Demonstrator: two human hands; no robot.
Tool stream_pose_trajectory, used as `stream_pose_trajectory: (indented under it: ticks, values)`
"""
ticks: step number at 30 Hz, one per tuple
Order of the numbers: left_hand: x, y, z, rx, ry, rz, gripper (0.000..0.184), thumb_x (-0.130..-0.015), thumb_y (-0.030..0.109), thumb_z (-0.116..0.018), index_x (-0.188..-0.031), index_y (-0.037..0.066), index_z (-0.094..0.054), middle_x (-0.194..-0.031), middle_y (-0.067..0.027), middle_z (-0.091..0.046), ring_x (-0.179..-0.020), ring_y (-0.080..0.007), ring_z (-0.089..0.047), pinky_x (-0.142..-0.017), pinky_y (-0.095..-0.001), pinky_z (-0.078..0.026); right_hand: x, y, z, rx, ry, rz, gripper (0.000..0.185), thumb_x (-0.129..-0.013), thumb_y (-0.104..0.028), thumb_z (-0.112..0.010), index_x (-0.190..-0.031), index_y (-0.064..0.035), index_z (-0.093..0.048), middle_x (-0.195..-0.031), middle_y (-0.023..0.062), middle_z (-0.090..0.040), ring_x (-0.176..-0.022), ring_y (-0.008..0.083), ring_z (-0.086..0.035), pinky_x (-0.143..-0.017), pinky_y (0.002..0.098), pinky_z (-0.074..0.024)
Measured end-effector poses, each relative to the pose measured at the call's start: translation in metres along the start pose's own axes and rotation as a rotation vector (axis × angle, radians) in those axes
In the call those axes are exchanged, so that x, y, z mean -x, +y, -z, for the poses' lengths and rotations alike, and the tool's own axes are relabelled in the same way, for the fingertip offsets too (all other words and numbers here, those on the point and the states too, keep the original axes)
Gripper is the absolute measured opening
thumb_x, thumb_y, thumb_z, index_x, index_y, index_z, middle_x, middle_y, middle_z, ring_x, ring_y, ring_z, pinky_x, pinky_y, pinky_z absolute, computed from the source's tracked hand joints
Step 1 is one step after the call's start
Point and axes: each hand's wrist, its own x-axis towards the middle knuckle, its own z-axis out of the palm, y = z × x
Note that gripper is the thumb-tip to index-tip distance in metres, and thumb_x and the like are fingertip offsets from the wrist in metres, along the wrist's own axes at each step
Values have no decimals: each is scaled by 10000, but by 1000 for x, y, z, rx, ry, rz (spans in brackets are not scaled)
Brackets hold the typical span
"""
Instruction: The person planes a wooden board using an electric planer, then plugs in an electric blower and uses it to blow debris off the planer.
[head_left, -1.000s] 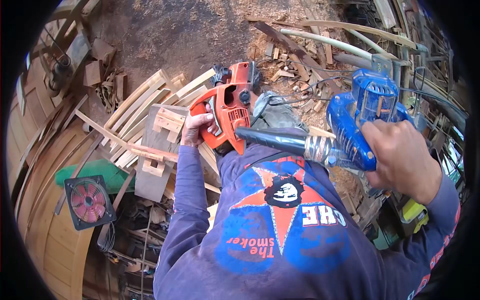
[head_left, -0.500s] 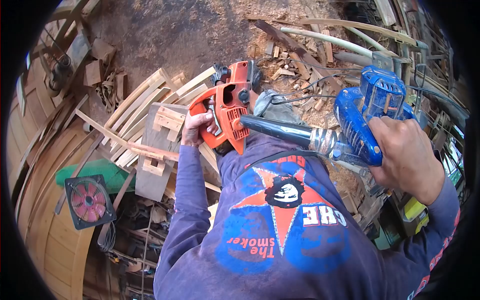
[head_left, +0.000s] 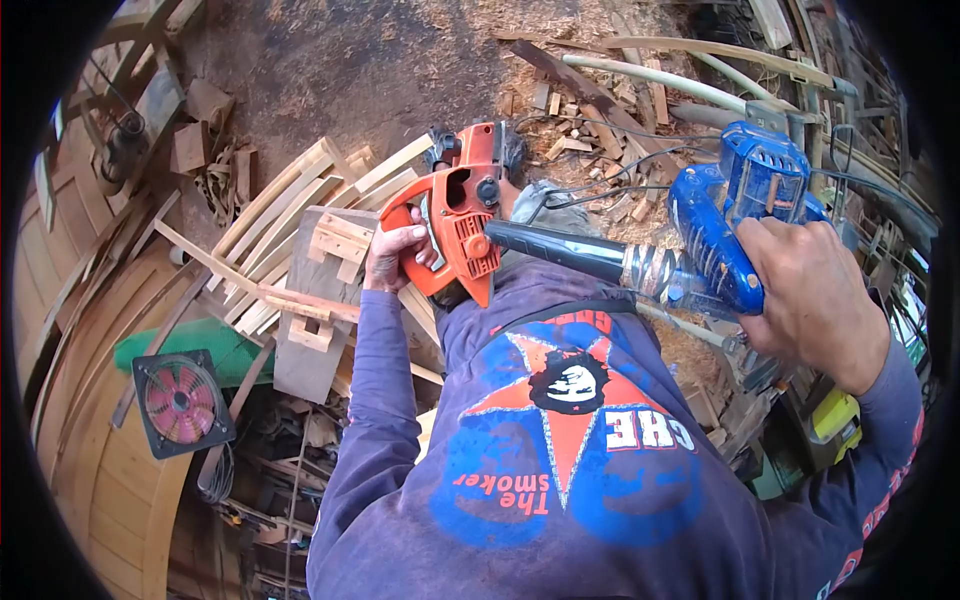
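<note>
My left hand (head_left: 397,252) is wrapped round the rear handle of an orange electric planer (head_left: 470,230), which is held up in front of my waist. In my right hand (head_left: 812,290) is the handle of a blue electric blower (head_left: 735,195), held out on the right. Its black nozzle (head_left: 555,250), wound with tape near the base, points left, and its tip lies at the planer's vented side. Whether the tip touches the planer I cannot tell. A grey cloth (head_left: 560,207) shows just beyond the nozzle.
Long wood strips (head_left: 290,205) are stacked at the left beside a notched wooden piece (head_left: 340,240). A square fan (head_left: 182,403) with pink blades stands at lower left. Wood offcuts (head_left: 610,140) and sawdust cover the ground ahead. Dark cables (head_left: 620,190) run rightward near the blower.
The blower has shifted very slightly, its nozzle tip a little higher and further right against the planer. Both hands keep their hold.
</note>
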Motion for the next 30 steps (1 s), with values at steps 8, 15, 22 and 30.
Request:
stream_pose_trajectory:
  ticks: [8,15,22,30]
  values:
    - [0,10,-12,-72,-15,0,329,-756,76,-736,-1033,73,-558,-629,-45,-530,-459,-149,-517,-462,-323,-455,-7,-1,4,-28,28,84,388,-590,-119,-796,-854,-20,-530,-787,178,-641,-714,432,-635,-670,503,-514]
    - [-3,19,-32,-140,14,-12,368,-748,89,-734,-1072,59,-562,-634,-49,-539,-459,-142,-516,-452,-293,-443,-1,-12,19,6,-101,89,393,-583,-144,-812,-843,-34,-539,-780,165,-643,-712,412,-651,-657,486,-528]
    - [0,10,-4,-43,-10,-22,341,-766,77,-733,-1048,74,-542,-646,-46,-530,-470,-164,-513,-478,-334,-456,0,-8,19,7,-50,43,374,-583,-136,-797,-837,-36,-542,-792,160,-645,-721,404,-653,-659,485,-530]
    - [8,14,-12,-28,8,-36,342,-764,79,-749,-1026,78,-528,-646,-54,-523,-487,-176,-521,-496,-352,-459,-3,10,22,10,-47,13,398,-562,-120,-806,-838,-31,-534,-793,160,-638,-723,405,-646,-667,482,-529]
